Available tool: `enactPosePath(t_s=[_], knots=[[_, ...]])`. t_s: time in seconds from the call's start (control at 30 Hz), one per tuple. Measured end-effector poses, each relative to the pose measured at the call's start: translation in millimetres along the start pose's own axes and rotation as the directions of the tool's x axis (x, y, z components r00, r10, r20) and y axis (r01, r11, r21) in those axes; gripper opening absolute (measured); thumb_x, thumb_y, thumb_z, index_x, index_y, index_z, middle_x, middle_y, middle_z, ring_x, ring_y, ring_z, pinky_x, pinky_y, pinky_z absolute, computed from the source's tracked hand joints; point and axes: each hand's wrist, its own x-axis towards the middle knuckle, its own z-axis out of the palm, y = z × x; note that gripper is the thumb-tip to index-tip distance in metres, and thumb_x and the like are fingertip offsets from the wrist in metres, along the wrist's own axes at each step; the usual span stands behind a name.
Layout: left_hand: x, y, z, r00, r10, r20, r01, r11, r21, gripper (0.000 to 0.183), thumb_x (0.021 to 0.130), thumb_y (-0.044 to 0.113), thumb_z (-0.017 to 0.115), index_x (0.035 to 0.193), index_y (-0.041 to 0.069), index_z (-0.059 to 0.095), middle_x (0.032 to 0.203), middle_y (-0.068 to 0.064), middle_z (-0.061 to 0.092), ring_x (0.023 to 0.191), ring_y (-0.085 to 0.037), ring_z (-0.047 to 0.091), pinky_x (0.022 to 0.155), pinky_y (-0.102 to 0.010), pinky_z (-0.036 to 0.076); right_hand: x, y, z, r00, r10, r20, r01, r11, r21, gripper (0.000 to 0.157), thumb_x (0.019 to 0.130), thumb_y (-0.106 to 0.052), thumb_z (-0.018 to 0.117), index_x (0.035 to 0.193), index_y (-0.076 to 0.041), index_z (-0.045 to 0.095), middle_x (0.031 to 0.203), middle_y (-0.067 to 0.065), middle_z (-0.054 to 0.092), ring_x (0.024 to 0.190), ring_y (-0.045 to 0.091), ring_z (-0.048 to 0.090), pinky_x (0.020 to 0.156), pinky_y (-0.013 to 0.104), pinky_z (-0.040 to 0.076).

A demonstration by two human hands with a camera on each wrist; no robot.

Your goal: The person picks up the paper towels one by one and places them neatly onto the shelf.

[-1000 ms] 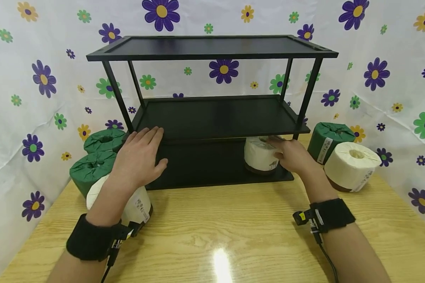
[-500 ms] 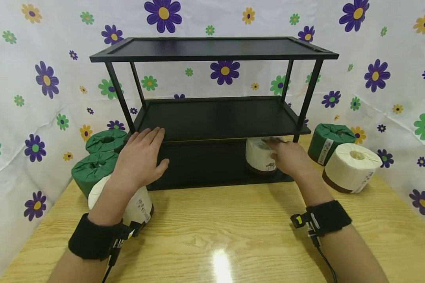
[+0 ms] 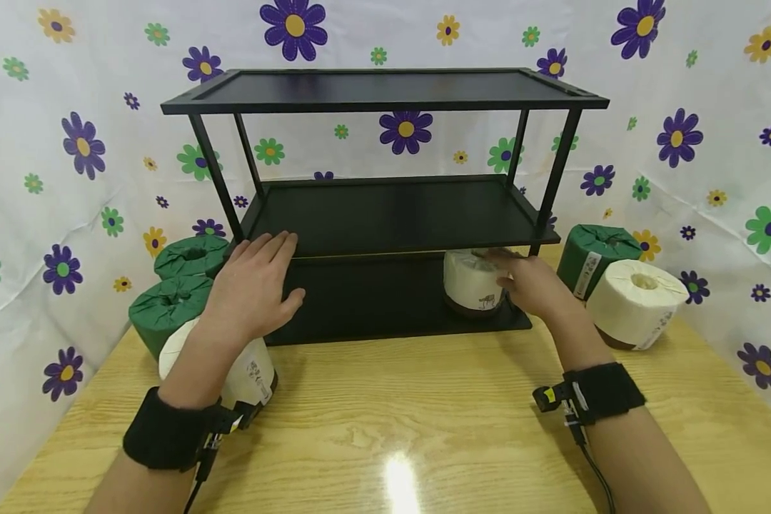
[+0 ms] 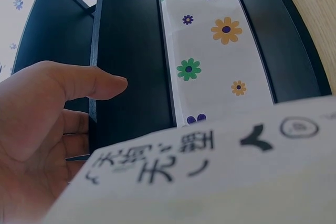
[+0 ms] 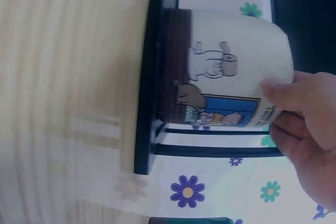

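A black shelf rack (image 3: 385, 214) with stacked boards stands on the table. My left hand (image 3: 250, 289) rests on the front left edge of its middle board, fingers straight and thumb held out to the side. A cream wrapped toilet roll (image 3: 472, 282) with a brown base band stands upright at the right end of the bottom board. My right hand (image 3: 530, 282) grips this roll near its top; the right wrist view has the thumb pressed on the printed side, by a cartoon drawing (image 5: 215, 61). The other fingers are partly hidden behind the roll.
Two green wrapped rolls (image 3: 170, 303) and a cream roll (image 3: 250, 375) stand left of the rack, the cream one beneath my left forearm. To the right are another green roll (image 3: 597, 257) and a cream roll (image 3: 639, 303). Flowered cloth (image 3: 385, 150) hangs behind.
The roll under my right hand has turned a little, its printed drawing shifting left across the front. My right hand shifts slightly with it; the left hand stays on the middle board.
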Motion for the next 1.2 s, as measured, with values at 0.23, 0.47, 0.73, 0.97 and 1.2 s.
enactPosePath(t_s=[0.23, 0.47, 0.73, 0.97, 1.2], knots=[[0.4, -0.8, -1.6, 1.000, -0.002, -0.001, 0.002, 1.000, -0.003, 0.079, 0.090, 0.034, 0.066, 0.152, -0.003, 0.035, 0.154, -0.025, 0.040, 0.142, -0.044, 0.037, 0.119, -0.059, 0.026, 2, 1, 3.1, 0.999, -0.001, -0.041, 0.001, 1.000, -0.014, 0.045, 0.094, -0.004, 0.066, 0.139, -0.006, 0.059, 0.139, 0.022, 0.059, 0.084, 0.035, 0.071, 0.085, 0.053, 0.057], [2.3, -0.2, -2.2, 1.000, 0.004, 0.002, -0.004, 1.000, -0.004, 0.079, 0.090, 0.035, 0.067, 0.152, -0.003, 0.035, 0.154, -0.025, 0.040, 0.142, -0.044, 0.038, 0.119, -0.059, 0.026, 1, 0, 5.5, 0.997, 0.012, -0.073, -0.016, 0.998, -0.055, 0.045, 0.094, -0.008, 0.067, 0.139, -0.009, 0.060, 0.136, 0.019, 0.062, 0.075, 0.032, 0.068, 0.082, 0.054, 0.057], [-0.4, -0.3, -0.6, 1.000, 0.000, 0.007, 0.000, 1.000, 0.001, 0.079, 0.090, 0.035, 0.066, 0.152, -0.003, 0.034, 0.154, -0.025, 0.040, 0.142, -0.044, 0.037, 0.119, -0.059, 0.026, 3, -5, 9.5, 0.996, 0.045, -0.075, -0.054, 0.991, -0.121, 0.045, 0.094, -0.014, 0.069, 0.138, -0.012, 0.061, 0.125, 0.017, 0.069, 0.069, 0.028, 0.066, 0.077, 0.052, 0.058], [-4.1, -3.4, 0.5, 1.000, 0.008, 0.027, -0.007, 0.999, -0.041, 0.079, 0.091, 0.035, 0.065, 0.153, -0.002, 0.033, 0.156, -0.025, 0.038, 0.143, -0.044, 0.035, 0.120, -0.060, 0.024, 0, -4, -4.2, 0.996, 0.060, -0.068, -0.061, 0.998, -0.024, 0.040, 0.094, -0.005, 0.066, 0.134, -0.009, 0.064, 0.134, 0.019, 0.062, 0.109, 0.042, 0.065, 0.093, 0.058, 0.052], [-2.3, -3.5, -1.9, 1.000, 0.024, 0.001, -0.024, 0.999, -0.032, 0.079, 0.090, 0.034, 0.067, 0.152, -0.003, 0.035, 0.155, -0.025, 0.039, 0.142, -0.044, 0.037, 0.119, -0.060, 0.025, 2, 3, -3.7, 0.999, -0.005, -0.040, 0.007, 0.999, 0.039, 0.043, 0.093, 0.005, 0.062, 0.136, -0.005, 0.062, 0.138, 0.023, 0.057, 0.117, 0.045, 0.061, 0.098, 0.058, 0.051]])
